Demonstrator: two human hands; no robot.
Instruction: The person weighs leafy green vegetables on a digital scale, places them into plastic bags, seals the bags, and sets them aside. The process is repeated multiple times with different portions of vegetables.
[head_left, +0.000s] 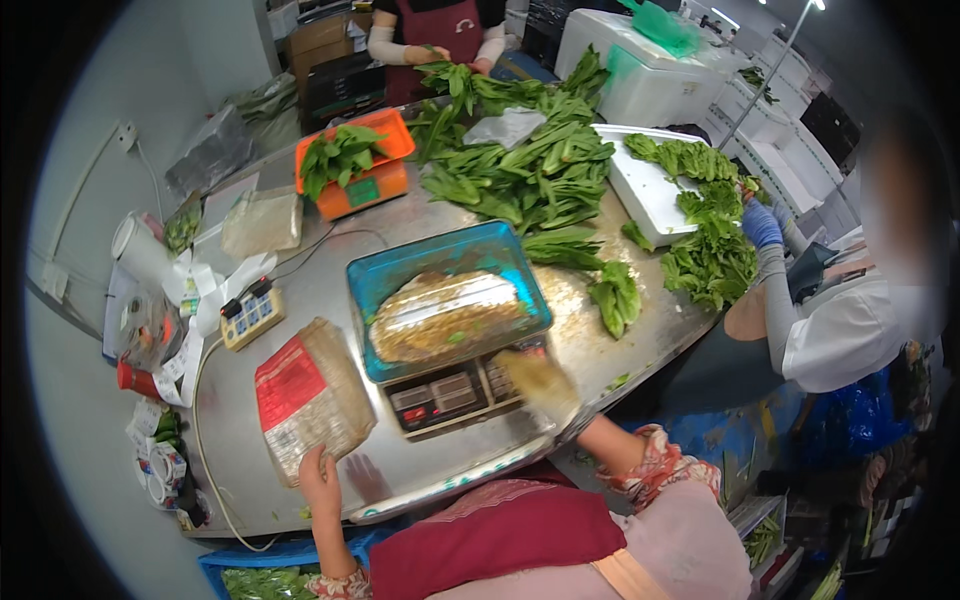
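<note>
My left hand (320, 476) pinches the near edge of a stack of clear plastic bags (330, 405) with a red patch, flat on the metal table (442, 469). My right hand (546, 390), in a yellowish, motion-blurred glove, hovers by the right end of a digital scale (439, 401). Whether its fingers are closed is not clear. On the scale sits a blue plastic tray (469, 251). Its bottom looks shiny and brownish, with leaf scraps; what makes it so I cannot tell.
Leafy greens (540, 165) heap at the far side, beside an orange scale (360, 187) bearing leaves. A foam box (649, 187) stands right, near a person's gloved hand (761, 223). Another person (442, 45) handles greens opposite. A power strip (253, 319) and cord lie left.
</note>
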